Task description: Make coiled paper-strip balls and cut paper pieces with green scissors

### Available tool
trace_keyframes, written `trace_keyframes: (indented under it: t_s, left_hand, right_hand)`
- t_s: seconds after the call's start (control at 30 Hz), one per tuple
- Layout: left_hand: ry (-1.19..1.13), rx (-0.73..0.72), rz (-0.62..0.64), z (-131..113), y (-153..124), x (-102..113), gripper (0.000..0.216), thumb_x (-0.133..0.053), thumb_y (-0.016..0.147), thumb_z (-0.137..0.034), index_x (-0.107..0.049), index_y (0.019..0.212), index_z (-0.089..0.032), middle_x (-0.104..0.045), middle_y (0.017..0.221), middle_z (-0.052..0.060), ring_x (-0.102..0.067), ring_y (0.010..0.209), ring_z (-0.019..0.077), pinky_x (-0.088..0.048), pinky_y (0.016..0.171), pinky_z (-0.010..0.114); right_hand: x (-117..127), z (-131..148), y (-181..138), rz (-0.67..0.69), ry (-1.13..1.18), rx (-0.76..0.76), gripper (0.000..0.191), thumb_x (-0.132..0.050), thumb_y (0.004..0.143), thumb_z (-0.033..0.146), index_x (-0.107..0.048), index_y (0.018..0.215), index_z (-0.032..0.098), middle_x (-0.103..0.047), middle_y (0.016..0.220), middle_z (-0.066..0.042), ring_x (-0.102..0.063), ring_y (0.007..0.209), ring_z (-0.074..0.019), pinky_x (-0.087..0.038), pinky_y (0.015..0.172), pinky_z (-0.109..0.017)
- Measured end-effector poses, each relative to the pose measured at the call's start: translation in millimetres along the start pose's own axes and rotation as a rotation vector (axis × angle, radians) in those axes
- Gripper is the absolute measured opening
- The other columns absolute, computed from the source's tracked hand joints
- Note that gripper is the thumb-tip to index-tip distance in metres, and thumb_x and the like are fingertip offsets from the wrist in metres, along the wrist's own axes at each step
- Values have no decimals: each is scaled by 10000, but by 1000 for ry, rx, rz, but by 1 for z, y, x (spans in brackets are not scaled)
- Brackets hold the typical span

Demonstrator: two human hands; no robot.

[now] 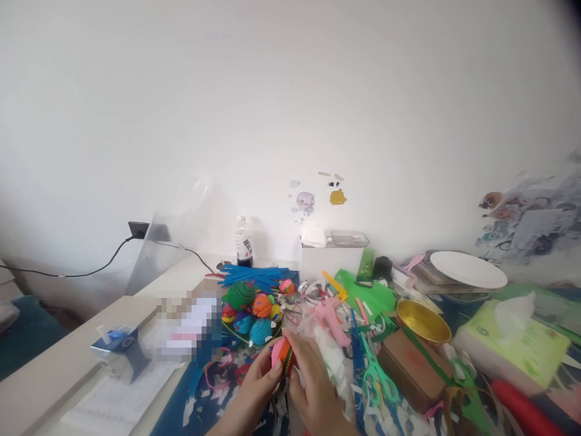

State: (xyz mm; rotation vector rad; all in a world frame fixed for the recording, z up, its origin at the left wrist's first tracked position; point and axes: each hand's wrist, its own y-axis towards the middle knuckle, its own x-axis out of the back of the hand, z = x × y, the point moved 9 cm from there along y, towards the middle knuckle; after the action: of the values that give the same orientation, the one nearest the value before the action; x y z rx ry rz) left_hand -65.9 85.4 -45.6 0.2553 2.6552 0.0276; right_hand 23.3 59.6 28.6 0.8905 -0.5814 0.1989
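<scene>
Between my two hands is a small ridged paper ball, pink and orange with a dark green band. My left hand grips it from the left with thumb and fingers. From the right, the fingers of my right hand close on it, partly hiding it. Just beyond lies a cluster of similar ridged balls, among them a green one, an orange one and a blue one. Blue paper strips are heaped behind them.
Right of my hands are green-handled scissors, a pink glue gun, a brown box, a gold bowl and a tissue pack. A dark bottle stands by the wall; a carton stands left. Paper scraps litter the table.
</scene>
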Motion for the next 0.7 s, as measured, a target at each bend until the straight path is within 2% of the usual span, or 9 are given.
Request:
trace_keyframes:
  t_s: [0.13,0.3,0.4,0.5,0.6,0.7]
  left_hand:
    - [-10,4,-13,1,-1,1,479,-616,742,-406,-532,1186,-247,-585,1184,74,-501,1116,261,-337,979,386]
    - [3,-59,-50,7,6,14,599,-715,576,-519,-605,1085,-225,-636,1081,87,-510,1090,295,-330,974,404]
    - [54,-67,-49,2,10,14,595,-715,566,-533,-618,1059,-213,-638,1063,94,-517,1069,295,-359,943,395]
    - [73,-61,-57,-11,9,8,550,-743,563,-474,-622,1030,-210,-640,1030,89,-548,1006,275,-391,899,366]
    - [68,-58,-102,-24,4,5,556,-796,490,-429,-636,974,-209,-640,1005,81,-570,941,262,-420,842,334]
    - [75,-35,-112,-31,-1,1,537,-806,493,-376,-629,978,-228,-634,1014,64,-566,950,256,-421,843,328]
  right_hand:
    - [2,1,1,-13,-19,23,572,-375,835,90,-239,1376,217,-479,1291,-90,-454,1166,-234,-430,942,-410]
    - [1,0,2,0,-75,172,602,-397,826,110,-207,1386,220,-523,1256,-94,-505,1116,-244,-452,901,-412]
    - [1,1,3,24,-85,229,614,-444,825,138,-209,1382,244,-528,1261,-77,-526,1091,-238,-459,886,-390]
    - [5,-1,4,22,-33,161,564,-440,840,143,-252,1361,243,-525,1261,-67,-499,1129,-222,-437,921,-375]
    - [12,-7,5,-28,37,31,434,-445,862,200,-374,1288,242,-524,1242,-79,-478,1144,-228,-413,948,-396]
    - [13,-13,5,-31,103,-54,330,-462,874,275,-468,1203,258,-548,1190,-77,-499,1109,-234,-411,944,-411]
